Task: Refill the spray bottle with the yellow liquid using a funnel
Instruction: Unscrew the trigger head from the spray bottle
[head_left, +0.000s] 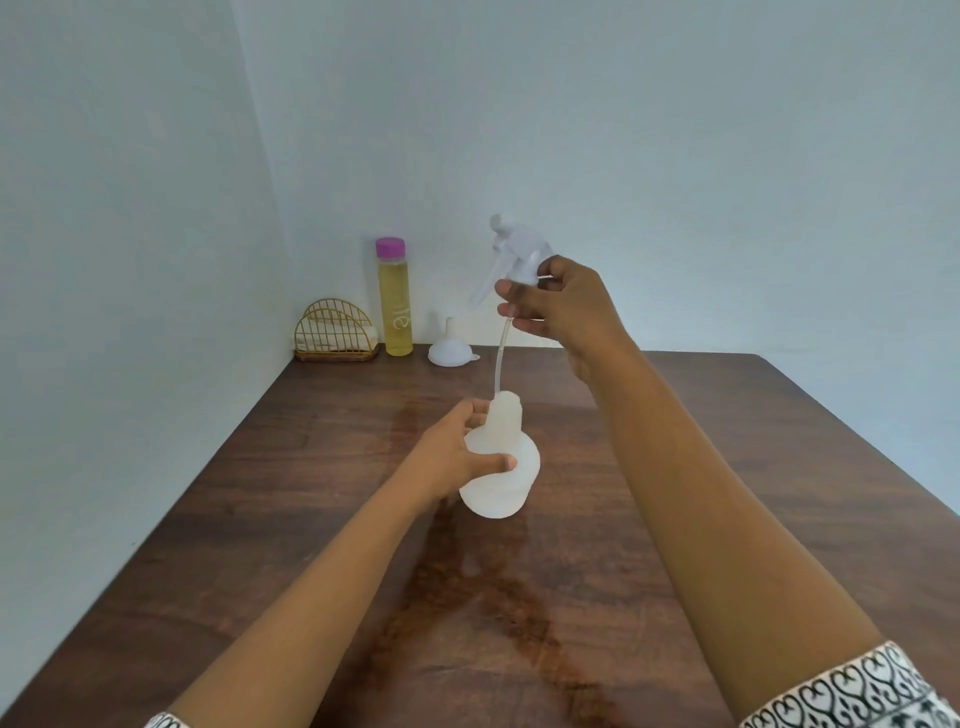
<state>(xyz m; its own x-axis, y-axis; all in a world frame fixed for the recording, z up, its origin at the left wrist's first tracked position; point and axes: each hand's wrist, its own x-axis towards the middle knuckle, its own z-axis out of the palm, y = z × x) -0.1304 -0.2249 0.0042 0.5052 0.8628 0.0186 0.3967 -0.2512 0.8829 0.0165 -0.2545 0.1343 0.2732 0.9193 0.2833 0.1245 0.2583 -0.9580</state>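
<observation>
A white translucent spray bottle (501, 470) stands on the wooden table (311, 467), its neck uncapped. My left hand (457, 454) grips its shoulder. My right hand (558, 306) holds the clear spray head (514, 254) by its collar, lifted above the bottle. The head's dip tube (500, 364) still reaches down into the neck. At the back of the table stands a tall bottle of yellow liquid (395, 306) with a purple cap. A white funnel (451, 349) sits upside down beside it on the right.
A gold wire napkin holder (335, 332) stands in the back left corner, next to the yellow bottle. Pale walls close off the table on the left and at the back. A darker streak runs along the tabletop toward me.
</observation>
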